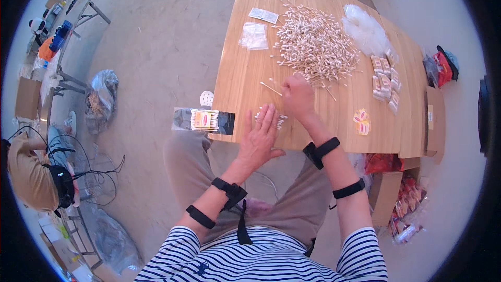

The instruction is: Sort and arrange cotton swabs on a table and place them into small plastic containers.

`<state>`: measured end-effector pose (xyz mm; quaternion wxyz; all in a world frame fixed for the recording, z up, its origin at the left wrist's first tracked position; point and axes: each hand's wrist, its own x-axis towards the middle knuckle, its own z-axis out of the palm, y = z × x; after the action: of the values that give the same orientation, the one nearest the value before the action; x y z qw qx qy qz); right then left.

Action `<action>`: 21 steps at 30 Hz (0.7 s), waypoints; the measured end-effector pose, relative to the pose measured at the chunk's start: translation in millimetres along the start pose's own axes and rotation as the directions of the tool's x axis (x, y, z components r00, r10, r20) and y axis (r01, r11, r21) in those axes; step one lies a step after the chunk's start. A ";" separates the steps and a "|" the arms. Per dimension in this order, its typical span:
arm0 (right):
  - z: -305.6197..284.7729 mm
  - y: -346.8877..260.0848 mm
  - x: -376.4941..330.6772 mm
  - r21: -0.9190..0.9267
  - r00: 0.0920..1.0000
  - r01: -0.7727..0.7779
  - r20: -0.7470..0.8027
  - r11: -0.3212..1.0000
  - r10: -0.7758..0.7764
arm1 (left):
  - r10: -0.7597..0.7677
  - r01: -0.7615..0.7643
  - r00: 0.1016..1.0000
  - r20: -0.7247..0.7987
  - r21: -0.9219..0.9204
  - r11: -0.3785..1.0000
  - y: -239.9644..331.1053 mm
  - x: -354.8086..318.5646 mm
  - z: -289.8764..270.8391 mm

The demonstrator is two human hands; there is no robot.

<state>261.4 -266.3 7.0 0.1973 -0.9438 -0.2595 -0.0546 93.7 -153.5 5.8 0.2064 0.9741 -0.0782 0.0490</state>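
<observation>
My left hand [259, 137] lies flat, fingers stretched out, over a small row of cotton swabs [282, 121] at the table's near edge. Swab tips show on both sides of its fingers. Just right of it, my right hand [298, 95] is closed, with fingers curled down; whatever it may hold is hidden. One loose cotton swab [270, 88] reaches to its left side, and another [330, 93] lies to its right. Beyond it spreads a large heap of cotton swabs [315, 39]. Left of my left hand, a clear pack of swabs with a yellow-red card [204, 119] rests on a dark device.
Clear plastic bags [365, 28] and packed swab bundles [384, 81] sit on the wooden table's [334, 120] right side, near yellow-red cards [361, 122]. Small clear bags [254, 36] lie at far left. Cardboard boxes [387, 196] stand below right. Another person [34, 172] is at left.
</observation>
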 end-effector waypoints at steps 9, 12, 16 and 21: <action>-5.3 -0.7 -11.1 0.032 0.995 -0.089 -0.048 0.995 0.091 | -0.009 0.008 1.000 0.019 0.037 0.999 1.8 -1.4 -1.2; -2.7 -4.4 -2.5 -0.047 0.988 -0.123 -0.104 0.991 0.118 | 0.013 -0.014 1.000 0.008 0.035 0.999 1.6 0.0 -0.3; 6.5 -23.0 -10.5 -0.021 1.000 -0.009 0.008 1.000 0.009 | -0.005 0.004 1.000 0.028 0.037 0.999 1.3 -0.8 1.7; 3.8 -24.5 -25.5 0.053 0.998 -0.033 0.055 0.998 0.030 | 0.011 -0.012 1.000 0.024 0.036 0.999 1.2 0.7 1.3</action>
<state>227.0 -257.5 6.7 0.2165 -0.9432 -0.2513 -0.0187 94.3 -155.2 5.3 0.1876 0.9777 -0.0855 0.0399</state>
